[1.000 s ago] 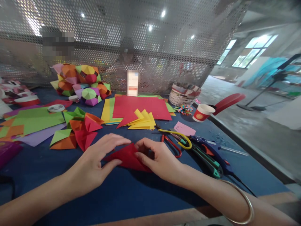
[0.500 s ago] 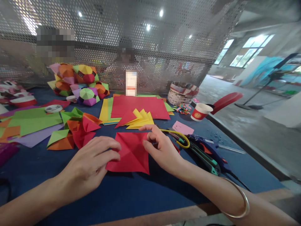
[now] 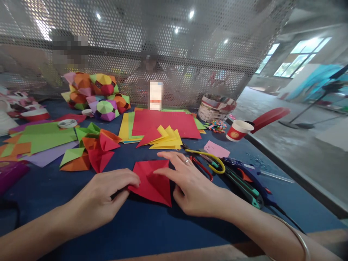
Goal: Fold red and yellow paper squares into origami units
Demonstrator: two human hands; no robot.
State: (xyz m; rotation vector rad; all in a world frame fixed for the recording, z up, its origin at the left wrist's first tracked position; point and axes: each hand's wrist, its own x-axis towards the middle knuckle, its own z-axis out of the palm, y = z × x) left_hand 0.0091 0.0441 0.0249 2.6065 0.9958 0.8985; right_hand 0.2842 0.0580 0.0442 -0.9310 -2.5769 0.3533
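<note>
Here, hands [image 3: 102,192], red paper [image 3: 152,193], left edge seemingly pinched, tabletop [image 3: 141,230] nearside.

Pretty decent light, with windows [image 3: 301,56] nearly blown out past the right edge of the surface [image 3: 122,232]. Shadow pools under the right hand [image 3: 190,186] toward the near edge. Hotspots dot the mesh [image 3: 130,36] past the far edge (pixelated patches too), plus wide-angle stretching.

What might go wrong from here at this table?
The red paper square might crease crookedly, as it isn't lying flat between the left hand and right hand. The right forearm could nudge the green cutter close by. A bump might topple the paper cup near the edge.
</note>
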